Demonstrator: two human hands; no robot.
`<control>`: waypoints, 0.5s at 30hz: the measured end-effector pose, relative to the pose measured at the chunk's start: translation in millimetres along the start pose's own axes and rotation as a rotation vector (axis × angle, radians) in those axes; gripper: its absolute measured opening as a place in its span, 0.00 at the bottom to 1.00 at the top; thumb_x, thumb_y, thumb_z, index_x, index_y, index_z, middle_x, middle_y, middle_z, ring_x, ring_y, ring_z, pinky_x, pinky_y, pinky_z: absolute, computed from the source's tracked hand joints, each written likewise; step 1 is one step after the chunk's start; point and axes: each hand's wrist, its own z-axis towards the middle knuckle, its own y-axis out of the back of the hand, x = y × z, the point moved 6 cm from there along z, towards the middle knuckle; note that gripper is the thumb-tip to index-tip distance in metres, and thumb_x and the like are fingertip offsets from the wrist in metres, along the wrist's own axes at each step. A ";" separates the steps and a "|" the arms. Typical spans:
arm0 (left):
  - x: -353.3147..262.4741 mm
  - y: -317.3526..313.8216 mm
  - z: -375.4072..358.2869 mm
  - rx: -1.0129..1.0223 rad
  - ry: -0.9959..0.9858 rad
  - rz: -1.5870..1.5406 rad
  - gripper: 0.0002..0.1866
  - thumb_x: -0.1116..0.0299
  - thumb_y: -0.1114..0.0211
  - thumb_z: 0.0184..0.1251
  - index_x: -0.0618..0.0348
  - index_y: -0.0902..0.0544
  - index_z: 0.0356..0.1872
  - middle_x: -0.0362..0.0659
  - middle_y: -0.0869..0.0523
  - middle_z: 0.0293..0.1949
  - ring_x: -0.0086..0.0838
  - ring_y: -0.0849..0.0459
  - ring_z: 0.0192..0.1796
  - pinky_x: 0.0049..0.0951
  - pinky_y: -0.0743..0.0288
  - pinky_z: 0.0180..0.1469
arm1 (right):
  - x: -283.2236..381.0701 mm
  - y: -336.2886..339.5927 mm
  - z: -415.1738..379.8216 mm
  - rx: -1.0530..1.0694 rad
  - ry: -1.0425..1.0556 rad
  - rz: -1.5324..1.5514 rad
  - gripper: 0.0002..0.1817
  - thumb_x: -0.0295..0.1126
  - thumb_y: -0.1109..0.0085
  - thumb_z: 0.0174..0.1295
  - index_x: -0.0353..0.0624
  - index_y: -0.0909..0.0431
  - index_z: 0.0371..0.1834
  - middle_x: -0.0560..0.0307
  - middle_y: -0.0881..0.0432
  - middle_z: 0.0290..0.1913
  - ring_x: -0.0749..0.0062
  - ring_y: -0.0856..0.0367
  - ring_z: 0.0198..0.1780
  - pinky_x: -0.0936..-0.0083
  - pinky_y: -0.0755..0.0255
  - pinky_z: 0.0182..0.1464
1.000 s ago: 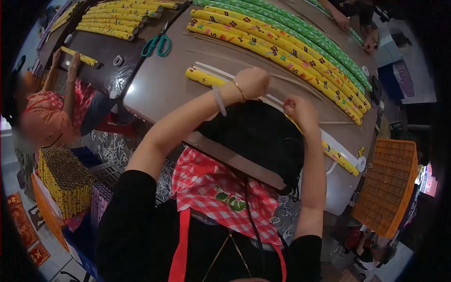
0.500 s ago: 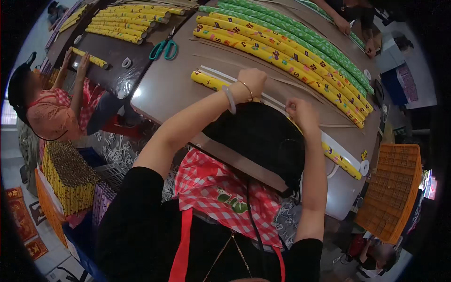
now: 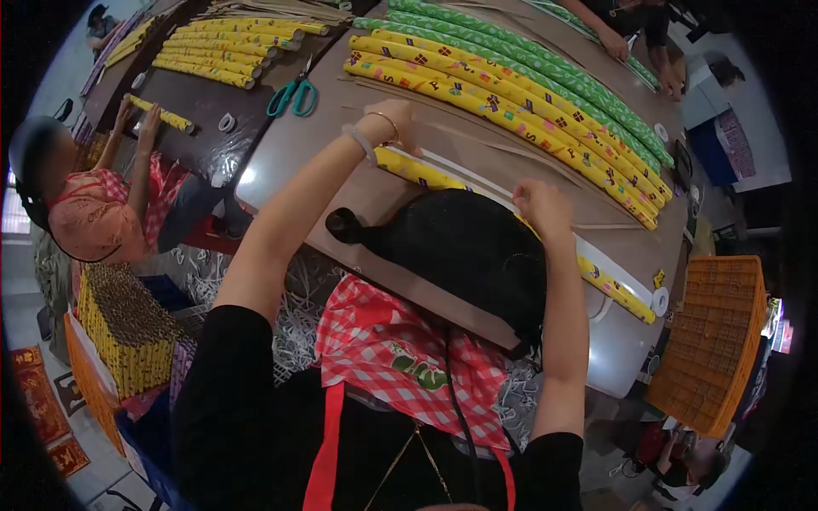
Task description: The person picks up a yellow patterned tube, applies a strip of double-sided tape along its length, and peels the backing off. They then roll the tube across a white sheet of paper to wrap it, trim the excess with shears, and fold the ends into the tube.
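Note:
A yellow patterned roll of wrapping paper (image 3: 607, 279) lies slantwise on the brown table in front of me, a narrow white strip (image 3: 469, 175) running along its far side. At the roll's left end is my left hand (image 3: 394, 122), closed, its fingertips hidden beneath it. My right hand (image 3: 544, 204) is curled closed over the roll right of its middle; what its fingers hold cannot be made out. Between my arms, a black rounded shape (image 3: 460, 243) covers part of the roll. A white tape roll (image 3: 659, 300) sits near the roll's right end.
Several yellow rolls (image 3: 503, 115) and green rolls (image 3: 545, 81) lie across the table's far side. Teal-handled scissors (image 3: 291, 98) rest at the upper left. A co-worker (image 3: 98, 204) sits left, holding a short yellow roll. An orange crate (image 3: 707, 341) stands at right.
My left hand has moved left along the yellow roll to its left end, uncovering more of the roll's middle. My right hand has stayed nearly in place.

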 end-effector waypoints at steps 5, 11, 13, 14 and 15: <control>14.7 14.9 -5.9 -0.001 0.030 0.031 0.18 0.60 0.21 0.31 0.58 0.17 0.23 0.46 0.15 0.28 0.38 0.17 0.33 0.37 0.24 0.35 | -2.1 -1.8 2.2 -0.021 -0.026 -0.052 0.03 0.35 0.43 0.52 0.53 0.21 0.29 0.60 0.19 0.23 0.62 0.19 0.32 0.63 0.29 0.33; 67.1 26.8 -9.6 -0.069 0.132 0.156 0.21 0.61 0.21 0.32 0.58 0.20 0.28 0.46 0.16 0.32 0.39 0.17 0.35 0.36 0.23 0.33 | -1.5 -2.0 -1.0 -0.070 0.040 0.000 0.03 0.34 0.43 0.52 0.52 0.22 0.30 0.58 0.19 0.25 0.60 0.19 0.33 0.62 0.28 0.34; 88.2 26.3 -7.9 -0.030 0.169 0.119 0.20 0.65 0.23 0.33 0.58 0.18 0.32 0.47 0.16 0.34 0.40 0.17 0.36 0.35 0.23 0.34 | 3.5 3.1 -3.8 -0.041 0.027 0.015 0.03 0.34 0.43 0.53 0.51 0.22 0.30 0.56 0.18 0.28 0.58 0.19 0.35 0.61 0.28 0.36; 95.3 25.4 -5.9 -0.030 0.175 0.120 0.20 0.65 0.23 0.33 0.58 0.18 0.32 0.47 0.16 0.34 0.40 0.17 0.36 0.35 0.23 0.34 | 4.5 3.6 -4.2 -0.012 0.007 0.026 0.03 0.34 0.43 0.53 0.51 0.22 0.30 0.54 0.18 0.31 0.55 0.20 0.38 0.60 0.28 0.38; 99.4 25.5 -6.3 -0.025 0.190 0.118 0.19 0.65 0.24 0.34 0.58 0.18 0.32 0.47 0.16 0.34 0.40 0.17 0.36 0.35 0.23 0.34 | 4.9 3.2 -3.3 -0.011 0.012 0.027 0.03 0.34 0.43 0.53 0.51 0.22 0.30 0.54 0.18 0.31 0.55 0.20 0.38 0.60 0.28 0.38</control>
